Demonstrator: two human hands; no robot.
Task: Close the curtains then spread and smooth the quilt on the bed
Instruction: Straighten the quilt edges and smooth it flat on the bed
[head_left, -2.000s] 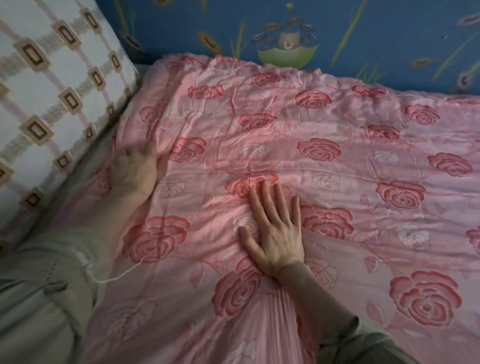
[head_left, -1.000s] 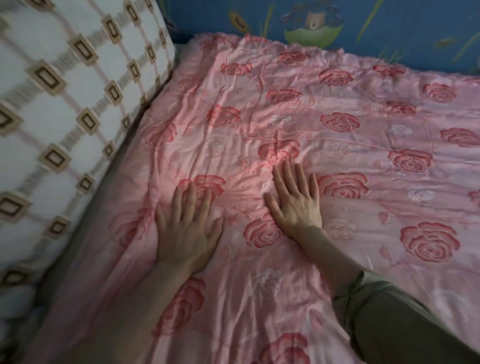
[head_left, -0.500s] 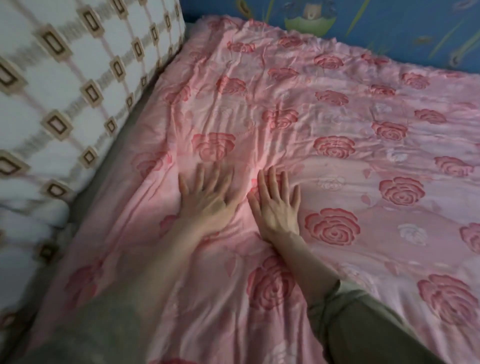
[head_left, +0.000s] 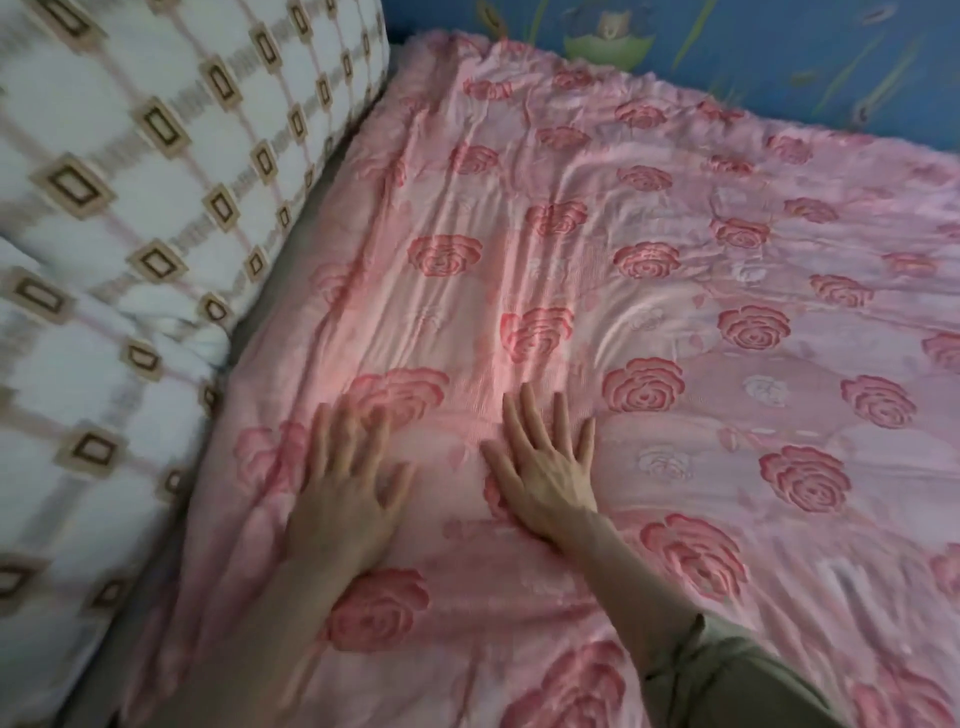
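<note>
A pink quilt (head_left: 649, 291) with a red rose print lies spread over the bed and fills most of the head view; soft creases run lengthwise across its left half. My left hand (head_left: 345, 493) rests flat on the quilt near its left side, fingers apart, slightly blurred. My right hand (head_left: 548, 467) lies flat beside it, a hand's width to the right, fingers spread and pointing toward the far wall. Neither hand holds any fabric. No curtains are in view.
Two white pillows (head_left: 145, 218) with a brown square pattern are stacked along the left, against the quilt's left edge. A blue wall (head_left: 779, 57) with painted flowers and a cartoon figure runs along the far side of the bed.
My left hand came away from the quilt's left edge and laid itself flat beside my right. Both hands have slid back toward me along the quilt, and the view pulled back.
</note>
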